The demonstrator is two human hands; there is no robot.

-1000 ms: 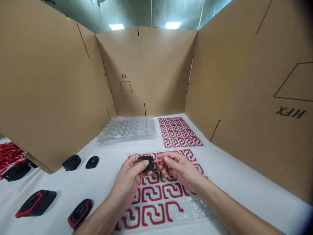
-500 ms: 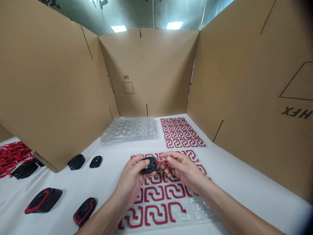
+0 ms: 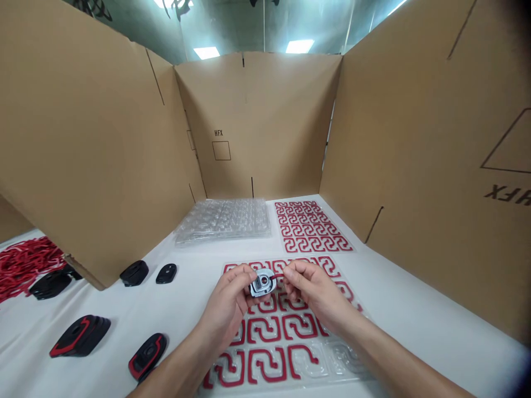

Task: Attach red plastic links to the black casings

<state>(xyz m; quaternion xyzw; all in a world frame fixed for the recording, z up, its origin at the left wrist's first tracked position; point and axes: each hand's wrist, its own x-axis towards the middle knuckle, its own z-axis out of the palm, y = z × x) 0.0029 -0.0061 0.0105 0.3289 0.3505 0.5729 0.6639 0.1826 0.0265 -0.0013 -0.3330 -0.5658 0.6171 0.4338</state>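
Observation:
My left hand (image 3: 232,298) is closed around a small rounded plastic shell (image 3: 263,283), which catches the light and looks silvery, with a dark round hole in its face. Between the fingertips of my right hand (image 3: 311,282) is a thin red strip (image 3: 279,275), whose left end meets the shell's right edge. Whether the strip sits in the shell or only touches it I cannot tell. Both hands hover over a clear blister tray (image 3: 340,359) that holds rows of red hooked strips (image 3: 265,330). At its near right, one pocket shows bare plastic.
Another tray of red strips (image 3: 311,226) lies farther back, beside stacked clear trays (image 3: 224,218). At left are black shells (image 3: 135,273), a small black shell (image 3: 166,273), red-trimmed shells (image 3: 81,335), (image 3: 147,355) and a heap of red strips (image 3: 29,265). Cardboard walls (image 3: 257,121) enclose the table.
The shell has tilted in my left hand, so its face now shines silvery instead of black. My right hand keeps its pinch on the red strip. The whole view has shifted slightly.

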